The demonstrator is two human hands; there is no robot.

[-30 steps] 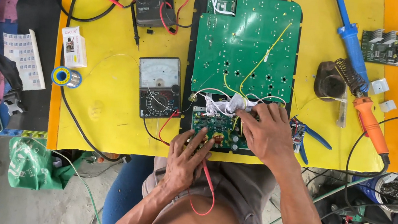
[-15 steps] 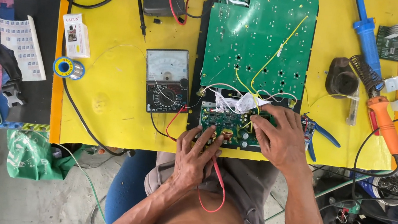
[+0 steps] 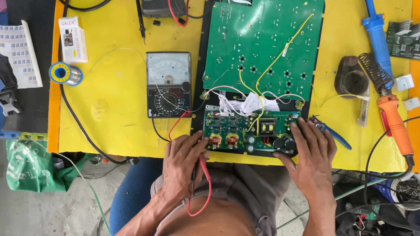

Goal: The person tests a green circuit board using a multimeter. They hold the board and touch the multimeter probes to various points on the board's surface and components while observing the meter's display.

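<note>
Change since earlier frame: right hand (image 3: 311, 160) has slid from the middle of the small circuit board (image 3: 251, 131) to its right end; left hand (image 3: 183, 160) remains at the lower left corner.
Step in hand: judged to be probing or steadying the small circuit board for a meter reading.
Small circuit board: lies flat at the near edge of the yellow desk (image 3: 110, 106), touching the near end of the large green circuit board (image 3: 265, 37); white and yellow wires join the two.
Left hand: closed around the red test probe (image 3: 203, 168), tip at the board's lower left corner, beside two copper coils.
Right hand: open, fingers spread, fingertips resting on the board's right end near the black capacitors; grips nothing.
Next move calls for: judged, a steady probe tip on one solder point, with the right hand bracing the board.
Analog multimeter (image 3: 169, 83): just left of the board, red lead running to the probe.
Blue-handled pliers (image 3: 333, 136): just beyond the right hand.
Orange soldering iron (image 3: 393, 122): well right, on the desk.
Solder reel (image 3: 65, 73): well left.
</note>
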